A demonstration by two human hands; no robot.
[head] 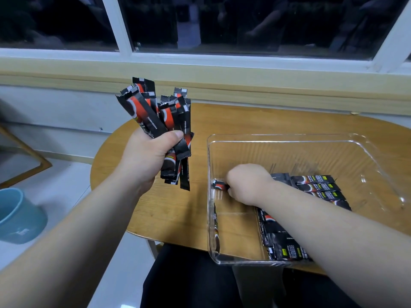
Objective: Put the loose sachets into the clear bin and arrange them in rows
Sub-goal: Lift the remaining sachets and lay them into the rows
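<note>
**Left hand.** The left hand [151, 156] is raised above the left part of the counter [169, 214], with fingers and thumb clamped round a bundle of sachets [155, 116]. The bundle stands roughly upright and fans out unevenly. The sachets are black with red and white markings, and their ends project above and below the fist.

**Bin.** The clear bin [278, 137] sits on the right part of the counter, with its near edge at or just past the counter's front edge.

**Right hand.** The right hand [246, 183] is inside the bin near the left wall, knuckles up and fingers curled down. It grips a single sachet [219, 185]. Only the left end of this sachet shows beyond the fingers, close to the wall.

**Bin contents.**
- Behind and to the right of the right hand, a row of sachets [320, 189] lies flat on the bin floor, side by side with long sides touching.
- A second group of sachets [278, 236] lies at the near side of the bin. It is partly hidden under the right forearm, so its order cannot be fully judged.
- One further sachet [216, 232] stands on edge against the left wall near the front corner.

**Surroundings.** A blue-green cup [17, 216] stands on the floor to the left of the counter. A window [244, 23] with a white frame and dark glass runs behind the counter. Dark trousers [189, 285] show at the lower edge of the view.
</note>
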